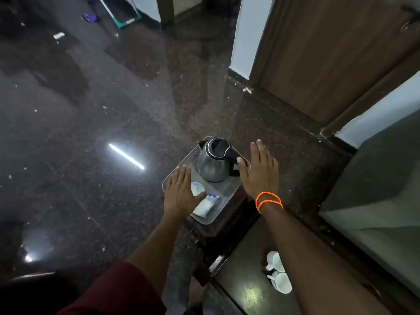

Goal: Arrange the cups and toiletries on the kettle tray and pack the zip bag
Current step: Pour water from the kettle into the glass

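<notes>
Kettle tray point(227, 192) sits on a small stand, carrying the kettle point(213, 162) at its far end and, we judge, a zip bag point(205, 206) near. Cups point(278, 271) wait on the tabletop point(245, 258). Left hand point(179, 194) and right hand point(261, 171): each grip flat, holding nothing.

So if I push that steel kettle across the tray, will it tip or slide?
The rounded steel kettle with the black lid looks wide at the base, so it probably slides rather than tips. The clear plastic tray looks smooth, so expect little friction. Its weight depends on water inside, which cannot be seen.
</notes>
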